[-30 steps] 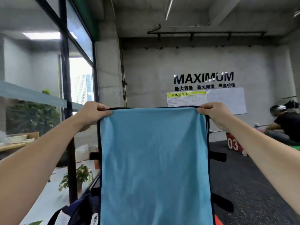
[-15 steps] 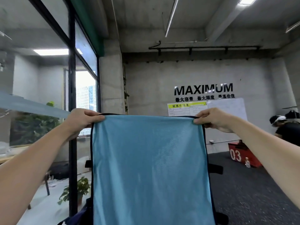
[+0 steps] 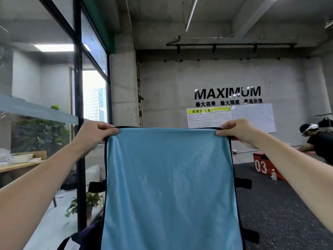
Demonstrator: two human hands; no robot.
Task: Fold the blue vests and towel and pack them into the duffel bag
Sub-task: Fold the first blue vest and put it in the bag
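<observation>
A light blue mesh vest with dark navy edging (image 3: 169, 186) hangs flat and full-width in the centre of the frame, running off the bottom edge. The left hand (image 3: 93, 134) pinches its top corner at centre left, and the right hand (image 3: 237, 132) pinches the opposite top corner at centre right, both arms stretched forward so the top hem is taut between them. Black side straps (image 3: 243, 183) stick out from the vest's edges.

A dark navy bag-like shape (image 3: 86, 233) shows at the lower left, just beside the vest's edge; whether it is the duffel bag cannot be told. No counter or surface for folding is visible under the cloth.

The risks, as I judge them: folding in mid-air could bring the halves together askew, since the thin mesh sags easily. A loosened pinch would drop one corner. The loose straps could tangle or end up bunched inside the fold, making a lumpy bundle.
</observation>
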